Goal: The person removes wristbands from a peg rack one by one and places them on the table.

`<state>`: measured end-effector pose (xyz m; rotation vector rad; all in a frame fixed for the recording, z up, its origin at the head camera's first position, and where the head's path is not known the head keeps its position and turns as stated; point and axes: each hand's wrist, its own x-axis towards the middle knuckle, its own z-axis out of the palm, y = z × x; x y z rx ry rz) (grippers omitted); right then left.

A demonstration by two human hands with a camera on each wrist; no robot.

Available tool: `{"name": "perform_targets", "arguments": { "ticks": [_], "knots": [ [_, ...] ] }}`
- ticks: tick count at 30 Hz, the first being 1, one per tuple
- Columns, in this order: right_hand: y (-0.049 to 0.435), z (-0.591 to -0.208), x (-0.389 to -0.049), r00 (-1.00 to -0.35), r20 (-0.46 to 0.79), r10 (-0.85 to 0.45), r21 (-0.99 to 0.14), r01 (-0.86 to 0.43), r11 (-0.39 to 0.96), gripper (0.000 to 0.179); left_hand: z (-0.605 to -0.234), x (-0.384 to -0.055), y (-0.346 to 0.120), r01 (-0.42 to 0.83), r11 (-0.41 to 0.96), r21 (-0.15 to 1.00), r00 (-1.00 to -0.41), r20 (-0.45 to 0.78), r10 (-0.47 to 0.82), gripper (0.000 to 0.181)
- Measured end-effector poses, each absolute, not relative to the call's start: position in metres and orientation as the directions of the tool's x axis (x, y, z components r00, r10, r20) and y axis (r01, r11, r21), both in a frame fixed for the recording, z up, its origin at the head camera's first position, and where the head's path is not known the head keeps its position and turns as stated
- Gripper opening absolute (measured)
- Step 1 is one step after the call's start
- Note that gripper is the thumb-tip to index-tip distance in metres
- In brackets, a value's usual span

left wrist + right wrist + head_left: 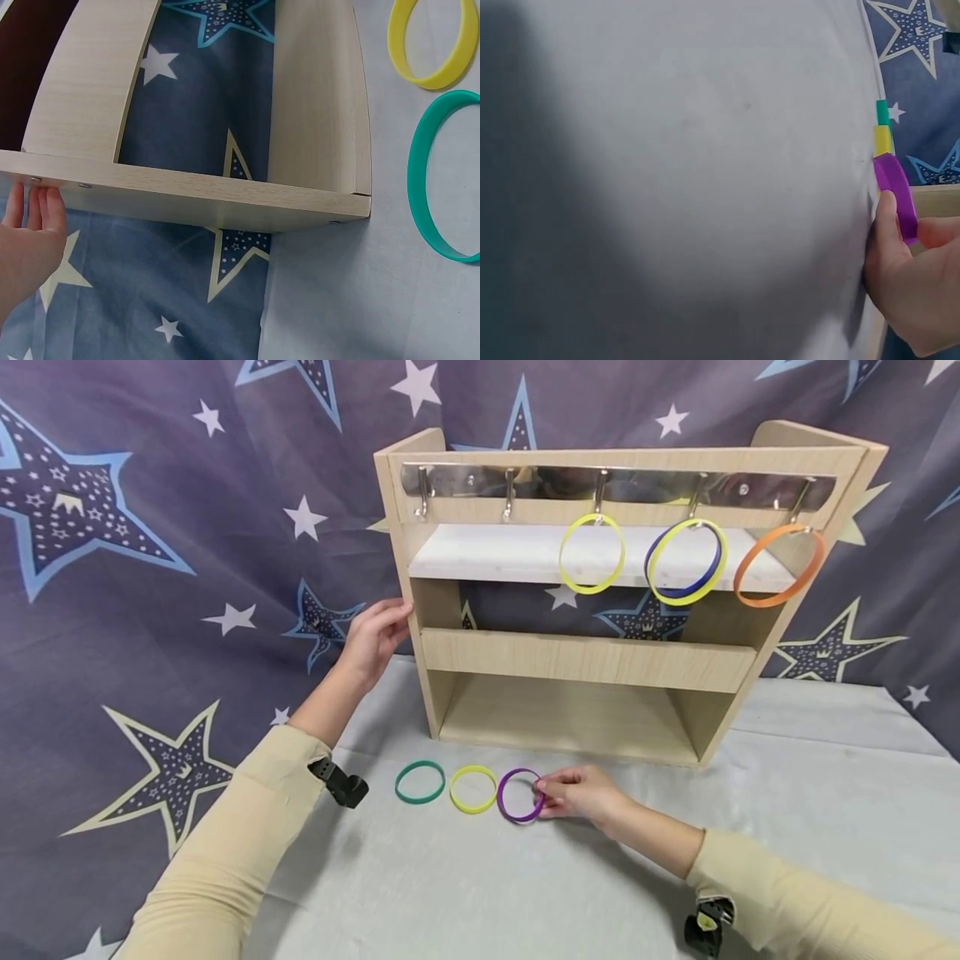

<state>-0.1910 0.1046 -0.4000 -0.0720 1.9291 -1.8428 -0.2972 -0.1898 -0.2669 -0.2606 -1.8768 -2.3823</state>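
Observation:
My right hand (581, 795) pinches the right side of a purple wristband (501, 802) between thumb and fingers, low over the table in front of the rack. In the right wrist view the purple wristband (897, 196) is tilted up from the cloth. Left of it lie a yellow wristband (473, 811) and a green wristband (409, 798). My left hand (372, 639) touches the left side panel of the wooden rack (585, 660) with straight fingers; the left wrist view shows its fingertips (54, 206) against that panel.
A metal hook strip (555, 485) spans the rack's top. A yellow wristband (564, 568) hangs at its middle hook, a yellow one (724, 560) with a blue one (649, 556) further right, and an orange one (765, 602) at the right end. A starred curtain (247, 527) stands behind.

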Motion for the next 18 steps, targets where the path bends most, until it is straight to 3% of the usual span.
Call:
{"name": "perform_targets", "arguments": {
  "ticks": [18],
  "knots": [
    [0.117, -0.417, -0.193, -0.87, -0.251, -0.425, -0.963, 0.27, 0.015, 0.039, -0.267, -0.299, -0.188, 0.176, -0.246, 0.953, -0.982, 0.187, 0.023, 0.008]
  ]
}}
